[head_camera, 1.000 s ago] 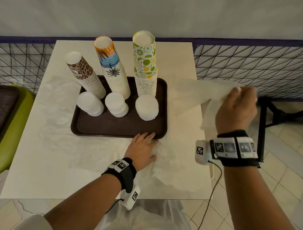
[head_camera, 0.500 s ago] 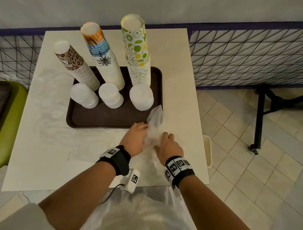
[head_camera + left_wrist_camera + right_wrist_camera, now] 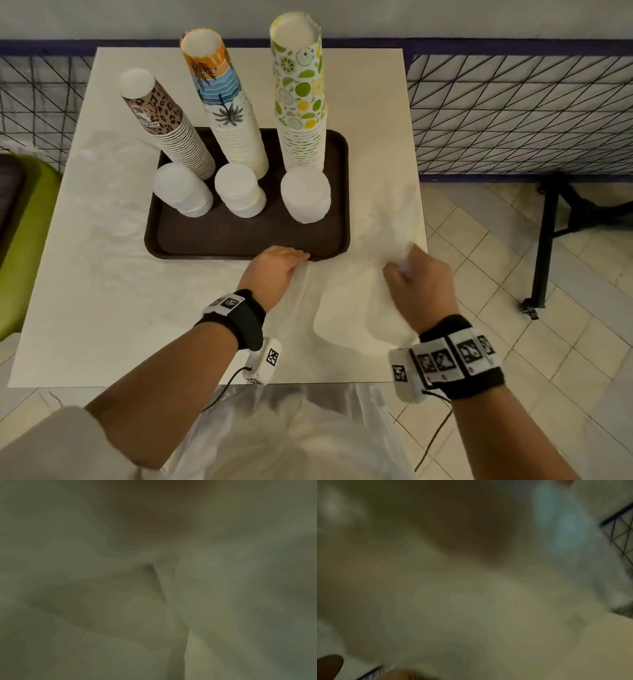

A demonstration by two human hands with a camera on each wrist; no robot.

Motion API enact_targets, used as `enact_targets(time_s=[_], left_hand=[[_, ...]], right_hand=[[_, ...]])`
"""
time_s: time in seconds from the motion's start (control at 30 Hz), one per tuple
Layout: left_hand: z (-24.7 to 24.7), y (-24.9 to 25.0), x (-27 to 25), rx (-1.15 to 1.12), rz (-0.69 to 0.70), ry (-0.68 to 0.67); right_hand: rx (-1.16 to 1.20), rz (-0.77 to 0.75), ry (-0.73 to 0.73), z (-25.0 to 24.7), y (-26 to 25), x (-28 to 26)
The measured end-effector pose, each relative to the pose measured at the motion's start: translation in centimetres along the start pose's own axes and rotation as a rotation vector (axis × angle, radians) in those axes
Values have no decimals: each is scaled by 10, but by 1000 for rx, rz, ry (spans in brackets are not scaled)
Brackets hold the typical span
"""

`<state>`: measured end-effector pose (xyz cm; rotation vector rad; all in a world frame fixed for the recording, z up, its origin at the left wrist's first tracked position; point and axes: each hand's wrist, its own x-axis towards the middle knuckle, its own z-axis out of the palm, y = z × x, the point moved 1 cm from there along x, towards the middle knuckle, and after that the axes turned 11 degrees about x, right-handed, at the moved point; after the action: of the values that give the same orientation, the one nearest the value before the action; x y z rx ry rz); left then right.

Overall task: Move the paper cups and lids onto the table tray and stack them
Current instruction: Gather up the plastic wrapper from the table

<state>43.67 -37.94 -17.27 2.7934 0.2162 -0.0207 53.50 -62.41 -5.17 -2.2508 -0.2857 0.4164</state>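
Since half a second ago, the right hand (image 3: 416,281) has drawn away rightward, fingers bunched on the clear plastic bag (image 3: 346,308); the left hand (image 3: 274,269) presses it flat-fingered against the bench (image 3: 102,308), anchoring it. Cup stacks (image 3: 226,102) and lids (image 3: 239,190) stand on the tray (image 3: 239,240).

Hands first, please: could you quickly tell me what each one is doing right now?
Left hand: open, fingers flat on the plastic bag by the tray.
Right hand: gripping a bunched part of that bag.

Three tall cup stacks (image 3: 236,102), three white lid stacks (image 3: 239,190), on brown tray (image 3: 246,236)
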Motion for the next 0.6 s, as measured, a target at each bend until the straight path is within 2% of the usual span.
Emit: enact_targets(time_s=[0.1, 0.17, 0.27, 0.33, 0.4, 0.5, 0.53, 0.6], left_hand=[[0, -1, -2, 8, -9, -13], [1, -2, -1, -5, -25, -34], [-6, 2, -1, -58, -78, -113], [-16, 6, -5, -60, -121, -139], [-28, 3, -21, -65, -161, -49], [-45, -23, -61, -57, -288, 135], [-51, -32, -73, -21, -332, 159], [-58, -53, -91, 51, -381, 167]], right_hand=[[196, -93, 192, -17, -14, -10], [401, -240, 291, -26, -30, -16], [599, -363, 307, -37, -48, -20], [576, -339, 254, -33, -55, -19], [380, -256, 91, -14, -58, -15], [-92, -201, -405, 40, -54, -11], [-228, -201, -547, 60, -50, -11], [-426, -210, -737, 100, -39, -15]])
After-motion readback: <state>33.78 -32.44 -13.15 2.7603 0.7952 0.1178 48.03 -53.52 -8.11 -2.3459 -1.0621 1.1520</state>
